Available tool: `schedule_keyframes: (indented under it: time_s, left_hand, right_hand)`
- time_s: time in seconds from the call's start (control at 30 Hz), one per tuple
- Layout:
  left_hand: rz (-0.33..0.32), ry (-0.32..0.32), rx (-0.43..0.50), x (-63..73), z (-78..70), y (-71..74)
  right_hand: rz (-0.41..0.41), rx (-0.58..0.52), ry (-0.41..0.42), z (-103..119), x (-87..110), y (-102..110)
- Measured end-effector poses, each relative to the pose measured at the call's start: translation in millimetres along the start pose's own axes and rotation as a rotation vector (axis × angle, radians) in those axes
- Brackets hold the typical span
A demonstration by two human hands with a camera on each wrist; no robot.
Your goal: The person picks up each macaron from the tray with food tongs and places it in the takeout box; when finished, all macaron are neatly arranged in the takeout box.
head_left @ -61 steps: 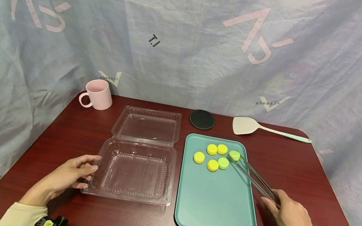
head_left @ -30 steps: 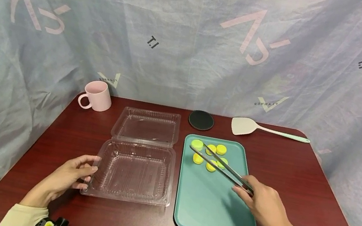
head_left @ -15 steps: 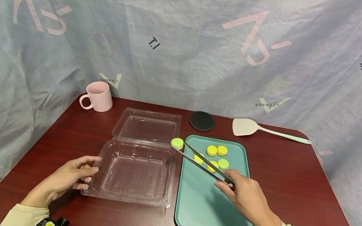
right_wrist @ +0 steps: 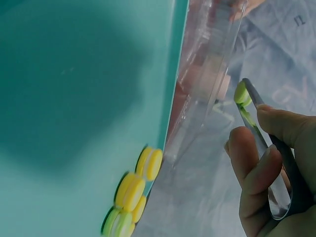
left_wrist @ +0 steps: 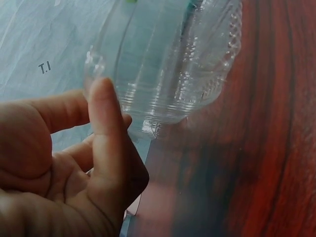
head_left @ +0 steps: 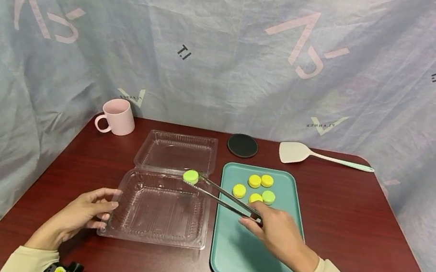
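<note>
My right hand [head_left: 281,232] grips a pair of metal tongs [head_left: 229,198]. Between the tong tips is a green macaron [head_left: 191,177], held above the hinge side of a clear plastic clamshell container [head_left: 161,208]. The container lies with its lid [head_left: 179,153] folded back behind the base. At its left rim, my left hand [head_left: 88,210] pinches the edge; the left wrist view shows the thumb [left_wrist: 104,113] against the clear plastic. On the teal tray [head_left: 254,254] sit several yellow macarons [head_left: 239,191] and one green macaron [head_left: 268,197], partly seen also in the right wrist view.
Toward the back left of the table stands a pink mug [head_left: 118,117]. A round black coaster [head_left: 242,145] and a white spatula [head_left: 295,153] lie along the back edge. Behind the table hangs a grey printed cloth [head_left: 233,51].
The tongs have lifted the green macaron off the tray's back right and carried it left, over the container. My right hand moved left with them; the left hand stayed at the rim.
</note>
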State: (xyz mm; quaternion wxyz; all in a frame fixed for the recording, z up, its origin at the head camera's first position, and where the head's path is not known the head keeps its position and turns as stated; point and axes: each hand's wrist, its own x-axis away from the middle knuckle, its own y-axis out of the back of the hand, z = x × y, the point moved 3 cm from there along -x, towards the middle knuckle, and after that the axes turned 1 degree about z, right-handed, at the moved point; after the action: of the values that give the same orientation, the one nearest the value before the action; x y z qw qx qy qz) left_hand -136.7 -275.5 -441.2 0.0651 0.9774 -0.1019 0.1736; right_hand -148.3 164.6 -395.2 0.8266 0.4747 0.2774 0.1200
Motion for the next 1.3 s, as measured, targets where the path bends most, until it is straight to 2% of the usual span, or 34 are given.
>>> schedule_keyframes:
  time_s: [0.27,0.53,1.13,1.3]
  left_hand:
    - [0.000,-0.003,0.014,0.7,0.2,0.1]
    - [0.013,-0.007,0.019,1.1,2.2,0.9]
    - [0.005,-0.016,0.035,2.1,-1.3,-1.2]
    - [0.003,-0.020,0.026,2.1,-1.4,-0.4]
  right_hand:
    - [0.060,-0.016,0.072,16,-10.5,-13]
    - [0.078,0.019,0.152,28,-20.9,-26]
    - [0.187,0.060,0.190,50,-44.1,-44]
    - [0.193,0.109,0.219,61,-51.7,-48]
